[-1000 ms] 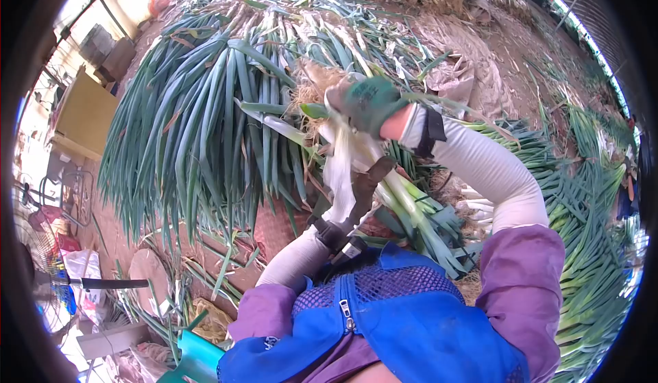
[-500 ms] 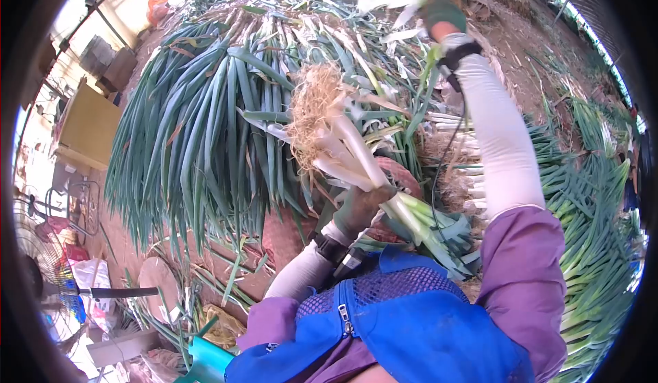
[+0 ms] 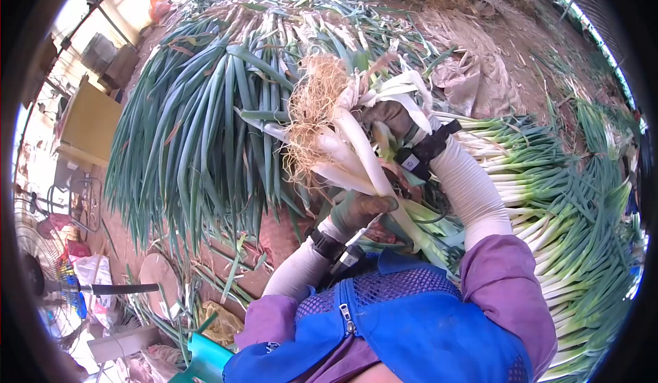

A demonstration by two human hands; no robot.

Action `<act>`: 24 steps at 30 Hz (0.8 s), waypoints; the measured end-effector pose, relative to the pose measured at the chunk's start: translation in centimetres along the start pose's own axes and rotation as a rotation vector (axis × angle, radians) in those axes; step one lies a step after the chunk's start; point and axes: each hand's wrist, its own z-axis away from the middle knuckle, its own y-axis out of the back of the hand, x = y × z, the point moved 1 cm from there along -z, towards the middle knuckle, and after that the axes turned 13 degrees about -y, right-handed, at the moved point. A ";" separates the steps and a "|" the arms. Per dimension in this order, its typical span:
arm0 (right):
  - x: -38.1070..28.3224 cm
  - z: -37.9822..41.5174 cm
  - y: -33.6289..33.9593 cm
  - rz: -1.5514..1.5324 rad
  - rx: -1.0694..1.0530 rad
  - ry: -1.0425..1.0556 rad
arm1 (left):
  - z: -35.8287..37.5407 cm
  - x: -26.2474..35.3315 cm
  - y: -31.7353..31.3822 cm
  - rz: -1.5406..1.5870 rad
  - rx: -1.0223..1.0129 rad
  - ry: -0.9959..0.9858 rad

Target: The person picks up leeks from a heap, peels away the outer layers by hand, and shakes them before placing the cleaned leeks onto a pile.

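Note:
My left hand (image 3: 360,211), in a dark green glove, is closed around several thick green onions (image 3: 363,151). Their tangled brown roots (image 3: 319,102) point up and away, and the leafy ends hang toward my lap. Close by on the right, my gloved right hand (image 3: 394,121) is at the upper stems beside pale, peeled outer leaves (image 3: 406,88). Its fingers are partly hidden, so what they grip cannot be made out. A large heap of green onions (image 3: 205,122) with long dark leaves lies to the left of the held bunch.
Rows of cleaned green onions (image 3: 548,225) lie along the right. A crumpled pale cloth (image 3: 480,85) rests on the soil beyond my right hand. At the left are a fan (image 3: 44,273), a yellow box (image 3: 89,126) and a round board (image 3: 159,283); a teal plastic object (image 3: 205,359) is at bottom left.
My right hand has come down from the top right to beside the held stems. The strips it held far out are gone from there. My left hand keeps its hold, nearly unmoved.

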 end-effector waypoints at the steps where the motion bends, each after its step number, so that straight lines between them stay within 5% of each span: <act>1: 0.1 -0.6 1.3 -0.038 0.008 -0.034 | 0.3 -0.1 0.2 -0.031 0.026 0.049; 2: 0.0 -1.3 2.5 -0.078 0.017 -0.068 | 0.6 -0.4 0.5 -0.063 0.049 0.095; 6: -9.1 -1.7 8.0 0.777 0.272 -0.063 | 1.4 -1.5 1.1 0.108 0.213 0.196; 10: -20.2 0.9 3.8 1.433 0.388 -0.239 | 2.2 -4.2 2.8 -0.130 0.178 0.117; 13: -22.2 2.3 -2.4 1.837 0.254 -0.343 | 0.5 -0.9 0.7 -0.024 0.086 0.121; 16: -14.8 0.7 -5.6 1.692 0.016 -0.227 | -0.9 1.6 -1.3 0.095 -0.018 0.030; 18: -7.4 -0.7 -2.3 0.509 -0.043 -0.054 | -0.7 1.7 -1.2 -0.045 -0.059 0.102; 19: -8.2 -0.3 -3.7 0.454 -0.058 -0.171 | -0.4 1.6 -1.1 -0.113 -0.057 0.022; 21: -6.7 -0.8 -4.9 0.587 0.030 0.115 | -0.1 1.1 -1.0 -0.225 -0.064 -0.135; 24: -9.4 -0.4 -5.2 1.012 0.185 0.139 | -0.3 1.6 -1.1 -0.224 -0.068 -0.240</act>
